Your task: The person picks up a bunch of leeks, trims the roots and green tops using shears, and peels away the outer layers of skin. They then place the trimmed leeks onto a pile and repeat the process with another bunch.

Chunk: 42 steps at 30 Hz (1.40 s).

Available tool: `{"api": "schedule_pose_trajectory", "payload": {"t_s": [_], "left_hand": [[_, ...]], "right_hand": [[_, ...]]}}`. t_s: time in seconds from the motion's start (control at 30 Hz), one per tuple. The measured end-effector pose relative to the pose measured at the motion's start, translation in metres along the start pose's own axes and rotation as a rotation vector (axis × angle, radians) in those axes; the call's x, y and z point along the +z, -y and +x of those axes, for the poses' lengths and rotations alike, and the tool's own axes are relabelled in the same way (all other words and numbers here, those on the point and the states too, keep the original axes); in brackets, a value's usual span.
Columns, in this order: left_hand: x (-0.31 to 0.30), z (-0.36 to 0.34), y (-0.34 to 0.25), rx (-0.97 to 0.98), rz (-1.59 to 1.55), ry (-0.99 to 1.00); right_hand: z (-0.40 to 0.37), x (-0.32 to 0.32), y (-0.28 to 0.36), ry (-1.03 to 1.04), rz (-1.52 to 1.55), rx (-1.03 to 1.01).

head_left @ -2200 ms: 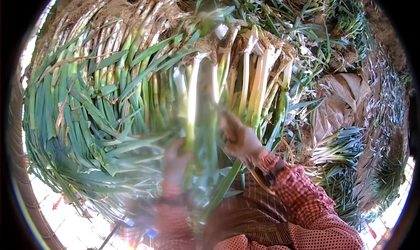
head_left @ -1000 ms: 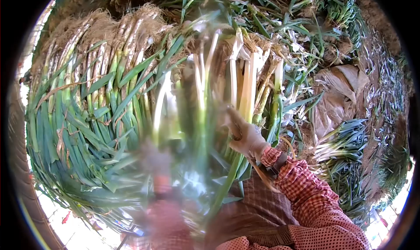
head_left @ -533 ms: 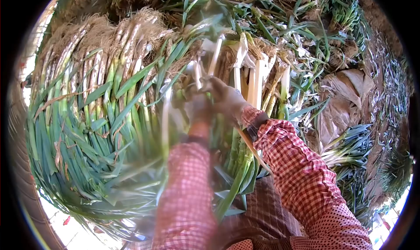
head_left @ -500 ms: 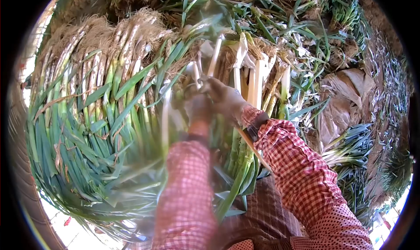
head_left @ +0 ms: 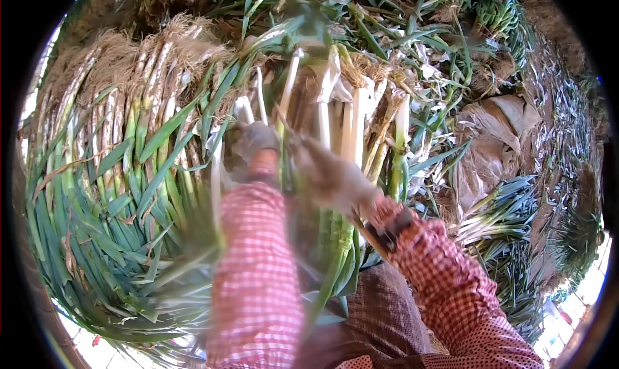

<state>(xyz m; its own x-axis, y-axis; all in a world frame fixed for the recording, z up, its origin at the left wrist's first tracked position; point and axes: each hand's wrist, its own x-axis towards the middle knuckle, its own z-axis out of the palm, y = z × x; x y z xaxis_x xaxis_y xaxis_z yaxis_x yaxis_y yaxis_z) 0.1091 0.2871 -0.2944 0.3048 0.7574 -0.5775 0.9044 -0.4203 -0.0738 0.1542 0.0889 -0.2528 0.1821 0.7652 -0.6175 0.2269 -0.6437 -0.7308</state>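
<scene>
My left hand point(head_left: 259, 140), gloved, is closed around green onion stalks; white stalk ends point(head_left: 244, 109) stand out above its fingers. To its right, my right hand point(head_left: 332, 175), also gloved, is blurred by motion. A thin wooden stick point(head_left: 372, 237) runs along its palm and under the wrist, and a narrow tip seems to show past the fingers. Beneath and beside this hand lie thick peeled green onions point(head_left: 353, 133), with pale stems and green leaves toward me. A slender white stalk point(head_left: 290, 82) leans between the two hands.
A wide pile of unpeeled green onions point(head_left: 122, 137) with brown roots lies at the left. Loose leaves and peelings point(head_left: 425, 66) cover the back. At the right are a crumpled brown plastic sheet point(head_left: 493, 133) and a small leafy bunch point(head_left: 500, 211). Fabric point(head_left: 387, 304) covers my lap.
My hands were close together and have moved apart. The left has gone left with the stalks; the right has swung lower. The whole view has also shifted slightly left.
</scene>
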Motion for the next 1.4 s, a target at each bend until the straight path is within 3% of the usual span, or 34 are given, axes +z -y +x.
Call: {"api": "schedule_pose_trajectory", "payload": {"t_s": [0.07, 0.13, 0.2, 0.23, 0.3, 0.33, 0.37, 0.4, 0.5, 0.57, 0.63, 0.7, 0.73, 0.8, 0.87, 0.9, 0.97, 1.0, 1.1, 1.13, 1.2, 1.3, 1.37, 1.4], "left_hand": [[-0.003, -0.004, 0.002, 0.012, -0.078, -0.091], [-0.02, -0.025, 0.006, 0.062, -0.401, -0.218], [-0.06, -0.061, 0.004, 0.114, -0.883, -0.226], [-0.076, -0.059, 0.014, 0.224, -0.969, -0.368], [-0.135, -0.065, 0.022, 0.255, -1.655, -0.254], [-0.176, -0.062, 0.035, 0.391, -1.758, -0.25], [-0.22, -0.057, 0.051, 0.666, -1.892, -0.253], [-0.265, -0.075, 0.058, 0.717, -1.928, -0.494], [-0.387, -0.13, 0.139, 1.089, -1.765, -0.487], [-0.42, -0.181, 0.195, 1.216, -1.431, -0.491], [-0.382, -0.244, 0.217, 1.116, -0.832, -0.942], [-0.341, -0.309, 0.234, 0.92, -0.178, -1.259], [-0.323, -0.338, 0.253, 0.658, -0.335, -1.194], [-0.287, -0.397, 0.292, 0.099, -0.607, -0.992], [-0.251, -0.444, 0.323, 0.003, -0.859, -0.746], [-0.242, -0.47, 0.335, -0.03, -1.153, -0.568], [-0.217, -0.515, 0.357, -0.317, -0.965, -0.668], [-0.21, -0.539, 0.372, -0.472, -0.856, -0.69], [-0.177, -0.615, 0.436, -0.614, -0.571, -0.809], [-0.167, -0.638, 0.452, -0.645, -0.481, -0.852], [-0.155, -0.674, 0.47, -0.659, -0.32, -0.934], [-0.138, -0.697, 0.477, -0.673, -0.158, -0.925], [-0.111, -0.701, 0.49, -0.721, -0.064, -0.896], [-0.089, -0.693, 0.501, -0.73, -0.036, -0.884]], "right_hand": [[-0.055, -0.001, 0.006, -0.02, 0.207, 0.036], [-0.095, -0.007, 0.012, 0.036, 0.41, 0.135], [-0.118, 0.009, 0.001, 0.035, 0.492, 0.096], [-0.128, 0.02, -0.005, 0.017, 0.511, 0.023], [-0.137, 0.047, -0.018, -0.053, 0.452, -0.168], [-0.139, 0.046, -0.01, -0.021, 0.464, -0.113], [-0.141, 0.047, -0.001, 0.013, 0.475, -0.06], [-0.134, 0.052, 0.005, -0.008, 0.496, -0.102], [-0.124, 0.045, 0.032, -0.005, 0.066, 0.018], [-0.108, 0.055, 0.024, -0.059, 0.072, -0.035], [-0.096, 0.06, 0.024, -0.063, 0.088, -0.029], [-0.092, 0.055, 0.034, 0.018, 0.141, 0.071], [-0.094, 0.049, 0.044, 0.074, 0.085, 0.144], [-0.091, 0.059, 0.031, 0.003, 0.045, -0.024], [-0.085, 0.07, 0.01, 0.031, 0.095, -0.101], [-0.081, 0.074, -0.011, 0.042, 0.091, -0.16], [-0.074, 0.082, -0.042, 0.03, 0.071, -0.331], [-0.075, 0.082, -0.05, 0.087, 0.149, -0.234], [-0.082, 0.086, -0.041, 0.086, 0.156, -0.075], [-0.082, 0.089, -0.04, 0.094, 0.176, -0.144], [-0.082, 0.087, -0.038, 0.132, 0.159, -0.091], [-0.074, 0.1, -0.074, 0.159, 0.167, -0.209], [-0.076, 0.095, -0.052, 0.216, 0.034, -0.461], [-0.075, 0.103, -0.048, 0.116, -0.092, -0.502]]}}
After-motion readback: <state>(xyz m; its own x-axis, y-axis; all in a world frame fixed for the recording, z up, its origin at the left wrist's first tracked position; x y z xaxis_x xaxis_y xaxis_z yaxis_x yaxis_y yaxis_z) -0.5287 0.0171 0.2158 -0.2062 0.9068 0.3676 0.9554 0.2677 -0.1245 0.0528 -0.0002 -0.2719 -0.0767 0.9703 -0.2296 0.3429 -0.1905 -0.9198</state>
